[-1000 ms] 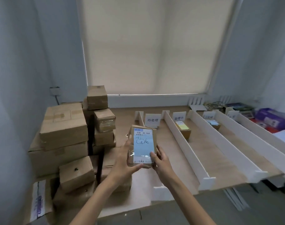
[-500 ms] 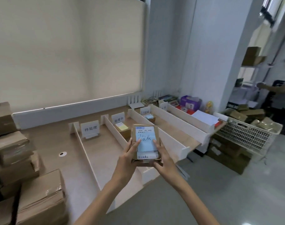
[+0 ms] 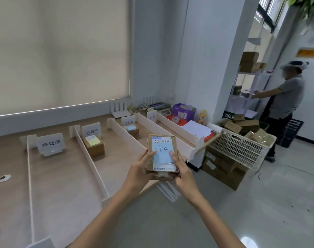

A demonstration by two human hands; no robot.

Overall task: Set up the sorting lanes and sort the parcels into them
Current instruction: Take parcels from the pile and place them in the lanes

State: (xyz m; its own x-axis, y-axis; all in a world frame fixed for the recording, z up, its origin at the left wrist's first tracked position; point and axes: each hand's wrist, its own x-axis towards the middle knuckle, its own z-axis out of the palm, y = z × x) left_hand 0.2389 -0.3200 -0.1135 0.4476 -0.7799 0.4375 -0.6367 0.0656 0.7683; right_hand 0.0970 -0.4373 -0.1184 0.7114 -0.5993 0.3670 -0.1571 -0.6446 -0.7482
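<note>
Both hands held one parcel (image 3: 162,153) up over the near edge of the tabletop (image 3: 63,176) — the left hand (image 3: 138,174) curled round its left side, the right hand (image 3: 184,174) round its right, thumbs (image 3: 151,153) lying on its blue handwritten label (image 3: 160,159). Beyond it, white dividers (image 3: 89,154) split the tabletop into lanes, with sign cards (image 3: 51,143) at the far end. A small box (image 3: 96,147) sat in the second lane, another box (image 3: 133,130) in the third. A white basket (image 3: 240,151) of boxes stood to the right.
</note>
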